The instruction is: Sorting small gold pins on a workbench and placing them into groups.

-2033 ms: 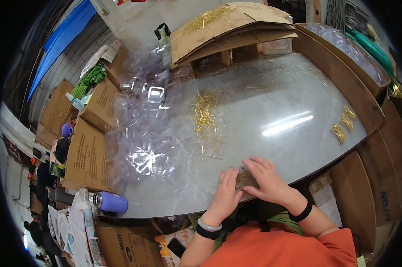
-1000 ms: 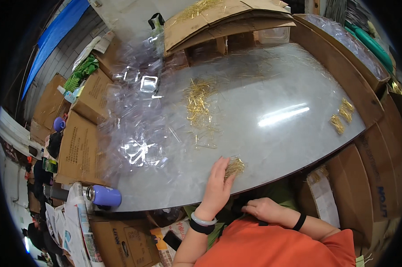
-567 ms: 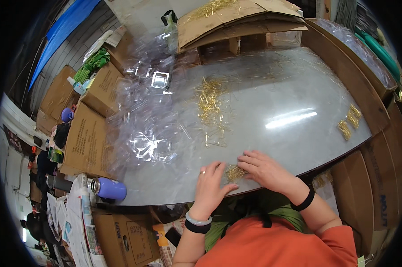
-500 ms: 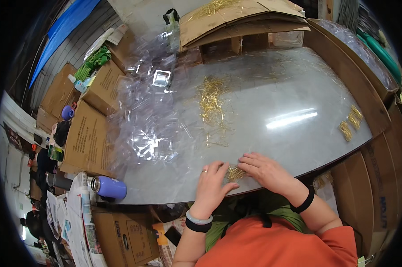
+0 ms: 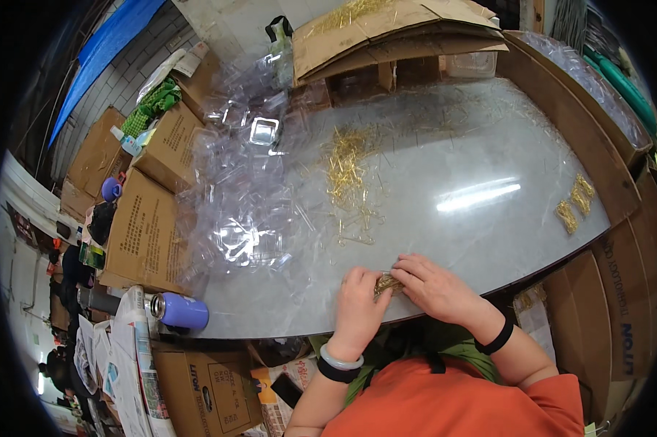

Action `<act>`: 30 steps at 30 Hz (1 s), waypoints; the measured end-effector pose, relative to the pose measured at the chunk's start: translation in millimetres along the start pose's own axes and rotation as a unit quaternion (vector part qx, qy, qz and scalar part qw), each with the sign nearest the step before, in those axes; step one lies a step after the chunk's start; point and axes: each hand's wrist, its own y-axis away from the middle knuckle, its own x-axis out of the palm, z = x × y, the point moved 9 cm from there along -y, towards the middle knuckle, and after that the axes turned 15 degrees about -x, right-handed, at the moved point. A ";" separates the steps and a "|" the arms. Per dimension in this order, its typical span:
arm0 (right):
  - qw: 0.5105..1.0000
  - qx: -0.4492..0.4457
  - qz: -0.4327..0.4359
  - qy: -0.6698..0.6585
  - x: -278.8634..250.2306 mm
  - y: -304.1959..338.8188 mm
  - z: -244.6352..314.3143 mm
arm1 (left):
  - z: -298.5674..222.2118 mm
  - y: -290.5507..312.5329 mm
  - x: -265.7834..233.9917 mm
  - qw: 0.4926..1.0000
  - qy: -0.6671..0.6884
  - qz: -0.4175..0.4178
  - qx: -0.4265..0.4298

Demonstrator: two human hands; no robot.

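At the lower centre, the left hand and right hand grasp a gold bunch between them, fingers bent against it. Small bundles lie at right; beyond, a loose pile lies at upper centre.

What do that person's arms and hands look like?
The left hand and right hand have no gloves. A pale bangle and a black band circle the left wrist, and another black band circles the right. The right arm's orange sleeve is short.

The left hand has shifted rightward, and less of the gold bundle shows.
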 end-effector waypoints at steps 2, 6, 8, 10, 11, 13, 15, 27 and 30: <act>1.000 0.009 -0.009 -0.027 -5.7 -3.0 3.5 | -0.5 6.3 3.3 0.999 -0.001 -0.050 0.007; 1.000 0.011 0.003 0.001 -0.4 -2.4 2.0 | 9.6 6.2 10.9 0.987 0.141 0.038 -0.072; 1.000 0.004 0.006 0.018 1.3 1.4 -0.1 | 11.4 12.2 5.3 0.974 0.200 0.065 -0.087; 1.000 0.008 0.014 0.016 2.2 3.3 -2.2 | 6.9 13.8 -5.8 0.988 0.142 0.042 -0.048; 1.000 0.010 0.018 0.015 2.4 3.9 -2.9 | -0.3 14.8 -12.5 0.999 0.054 0.005 -0.001; 0.999 0.017 0.004 -0.028 0.9 2.3 -1.8 | -3.4 18.8 -18.2 0.997 -0.048 -0.037 0.048; 0.999 0.013 -0.002 -0.045 -0.8 0.6 0.0 | 5.2 15.3 -13.7 0.995 -0.071 -0.043 0.057; 0.999 0.025 -0.003 -0.046 -1.6 3.1 -3.9 | -6.9 5.5 2.9 0.998 -0.007 0.068 0.002; 0.987 0.077 -0.067 -0.126 -8.4 8.8 -11.3 | -16.0 8.8 12.3 0.995 -0.025 0.075 0.062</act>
